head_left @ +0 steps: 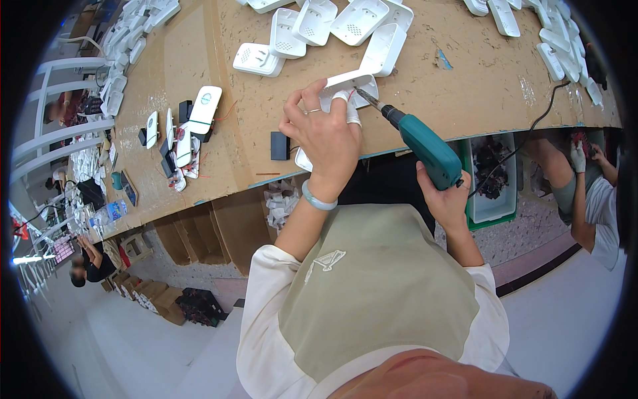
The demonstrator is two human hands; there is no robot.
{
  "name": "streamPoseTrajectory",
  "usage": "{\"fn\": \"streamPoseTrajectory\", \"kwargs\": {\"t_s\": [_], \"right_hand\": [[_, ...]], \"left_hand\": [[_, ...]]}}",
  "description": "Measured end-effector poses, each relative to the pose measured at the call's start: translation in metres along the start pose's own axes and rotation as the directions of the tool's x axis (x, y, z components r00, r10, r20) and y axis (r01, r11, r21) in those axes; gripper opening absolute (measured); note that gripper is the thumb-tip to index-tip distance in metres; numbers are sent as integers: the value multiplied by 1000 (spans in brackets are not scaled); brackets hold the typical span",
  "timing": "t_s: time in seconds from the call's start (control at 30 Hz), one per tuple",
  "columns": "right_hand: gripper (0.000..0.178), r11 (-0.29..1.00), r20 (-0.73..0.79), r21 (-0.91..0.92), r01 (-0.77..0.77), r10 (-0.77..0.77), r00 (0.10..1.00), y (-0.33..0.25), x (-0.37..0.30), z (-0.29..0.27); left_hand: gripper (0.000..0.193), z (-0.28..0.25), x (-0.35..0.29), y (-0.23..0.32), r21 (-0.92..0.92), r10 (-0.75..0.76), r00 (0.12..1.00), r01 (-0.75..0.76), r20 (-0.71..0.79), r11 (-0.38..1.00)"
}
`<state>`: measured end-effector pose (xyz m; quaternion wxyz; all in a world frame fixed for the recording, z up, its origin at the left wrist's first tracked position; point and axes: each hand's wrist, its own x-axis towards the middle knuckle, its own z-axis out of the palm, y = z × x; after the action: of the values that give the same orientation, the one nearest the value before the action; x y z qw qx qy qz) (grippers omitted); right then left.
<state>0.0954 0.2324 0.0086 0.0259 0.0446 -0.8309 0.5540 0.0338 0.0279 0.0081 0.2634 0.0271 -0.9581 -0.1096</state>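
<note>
My right hand (446, 201) is wrapped round the rear of a teal electric screwdriver (425, 143). Its metal tip points up and left into a white plastic housing (362, 85) at the table's near edge. My left hand (329, 136) grips that housing from the left, with white wrapping on a finger. A thin red wire shows inside the housing beside my fingers; the rest of the interior is hidden. Just left of my left wrist lies a small black box (280, 145). Part of another white piece (303, 160) shows below my left hand.
Several empty white housings (312, 23) lie beyond my hands. White covers (205, 110) with black boxes and wires lie to the left. A black cord (531, 126) crosses the table at right. Below it stands a bin (492, 176) of dark parts. Another person (585, 173) sits at far right.
</note>
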Motion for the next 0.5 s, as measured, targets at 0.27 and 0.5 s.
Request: {"fn": "streamPoseTrajectory", "kwargs": {"t_s": [0.27, 0.5], "right_hand": [[26, 998, -7, -40, 56, -57, 998, 0, 2, -1], [26, 997, 5, -24, 72, -72, 997, -2, 3, -3]], "left_hand": [[11, 2, 1, 0, -56, 2, 1000, -2, -10, 998], [11, -1, 1, 2, -48, -13, 1000, 14, 26, 999]]}}
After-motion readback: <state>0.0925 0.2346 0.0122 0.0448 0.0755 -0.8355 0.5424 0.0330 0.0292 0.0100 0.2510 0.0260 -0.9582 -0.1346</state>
